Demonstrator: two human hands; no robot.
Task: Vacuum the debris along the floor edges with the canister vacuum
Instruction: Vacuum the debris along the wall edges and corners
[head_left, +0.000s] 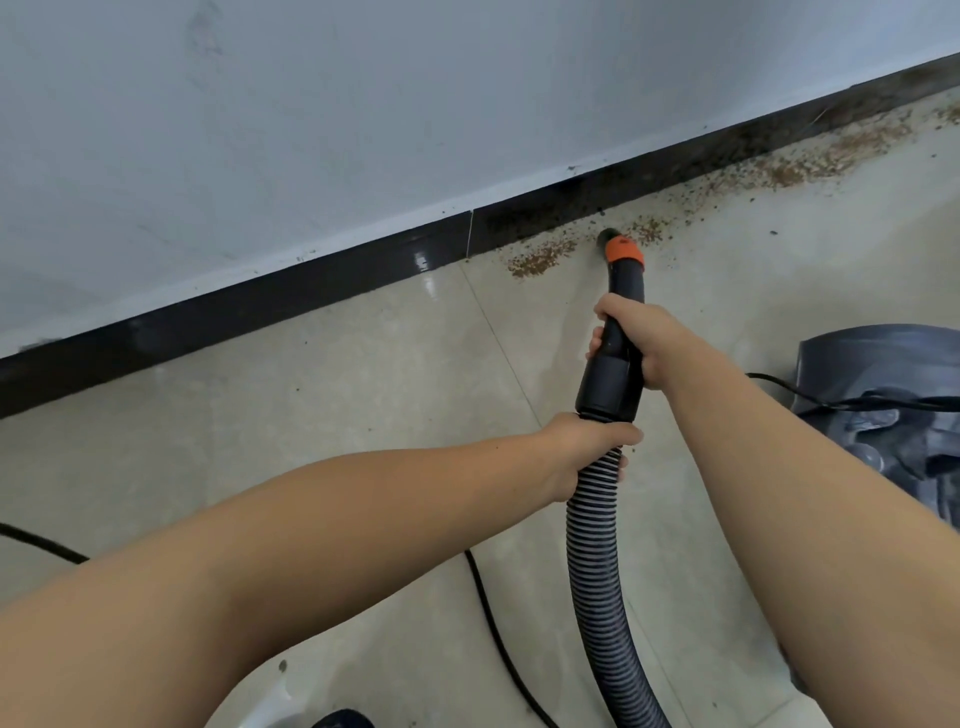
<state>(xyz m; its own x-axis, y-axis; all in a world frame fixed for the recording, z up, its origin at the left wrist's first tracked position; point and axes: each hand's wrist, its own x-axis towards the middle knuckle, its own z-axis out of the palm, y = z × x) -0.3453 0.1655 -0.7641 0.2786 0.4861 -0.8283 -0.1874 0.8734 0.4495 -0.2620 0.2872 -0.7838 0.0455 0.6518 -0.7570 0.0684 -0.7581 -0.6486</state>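
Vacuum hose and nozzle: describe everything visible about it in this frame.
The vacuum hose is a dark ribbed flexible tube that rises from the bottom edge to a rigid black plastic handle tube ending in an orange collar and a dark nozzle tip. The tip sits at the floor among brown debris near the dark baseboard. The left hand grips the hose just below the cuff; the right hand grips the tube.

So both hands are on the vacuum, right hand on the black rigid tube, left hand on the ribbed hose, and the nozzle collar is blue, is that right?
Not quite: the head view shows the collar near the nozzle tip is orange, not blue. The rest holds: the right hand grips the black rigid tube, and the left hand grips the ribbed grey-black hose just below it.
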